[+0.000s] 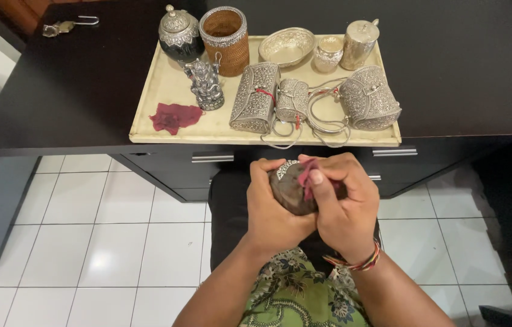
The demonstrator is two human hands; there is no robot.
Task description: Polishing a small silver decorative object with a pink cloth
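Left hand (274, 212) wraps around a dark rounded object with a silver-trimmed rim (289, 188), fingers closed on its left side, holding it over the lap, below the front edge of the dark desk (86, 91). Right hand (344, 203) is closed on a small red cloth (309, 177), pinched in the fingers and pressed against the top of the object. Both hands touch each other around the object.

On the desk sits a cream tray (165, 85).
- Back edge, left to right: 1 lidded silver-and-dark jar (179, 35), 1 woven cylindrical holder with silver rim (224, 41), 1 shallow silver bowl (287, 46), 1 small silver cup (329, 54), 1 lidded silver pot (359, 43).
- Just in front of the jar: 1 small silver figurine (206, 85).
- Front-left corner: a second red cloth (174, 116), crumpled, lying flat.
- Front edge, centre to right: 3 silver filigree purses (256, 97), side by side, handles spilling over the front edge.

Far-left back corner of the desk: 1 padlock (65, 25), well apart from the tray.

Floor: white tiles (116, 242).
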